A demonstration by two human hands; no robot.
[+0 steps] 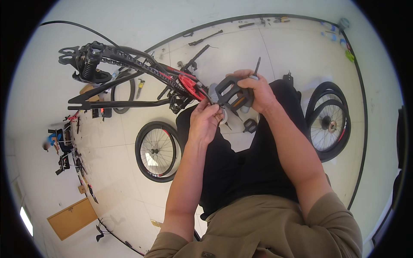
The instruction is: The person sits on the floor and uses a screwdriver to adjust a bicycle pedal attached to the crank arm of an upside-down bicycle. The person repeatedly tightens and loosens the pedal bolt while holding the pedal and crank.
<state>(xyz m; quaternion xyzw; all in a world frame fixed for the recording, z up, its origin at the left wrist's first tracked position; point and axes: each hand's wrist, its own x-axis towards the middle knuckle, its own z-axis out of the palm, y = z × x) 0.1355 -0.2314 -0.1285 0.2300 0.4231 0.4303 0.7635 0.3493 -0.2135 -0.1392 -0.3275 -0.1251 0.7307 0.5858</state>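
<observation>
A black bicycle pedal (224, 88) with an orange reflector is gripped in my right hand (260, 92). A thin tool with a dark shaft (257, 66) sticks up from the same hand; its handle is mostly hidden by the fingers. My left hand (205, 121) is closed in a pinch at the end of the crank arm (204, 95), right beside the pedal's axle. The fingers partly hide that joint. The crank sits by a red chainring (188, 86) on a black bicycle frame (129, 104). Another pedal (250, 125) lies on the floor between my legs.
A bicycle wheel (157, 151) lies to the left, and stacked wheels (329, 122) lie to the right. A handlebar part (195, 58) and hand tools (258, 22) are on the far floor. A person (52, 140) is at the far left, near a wooden board (72, 218).
</observation>
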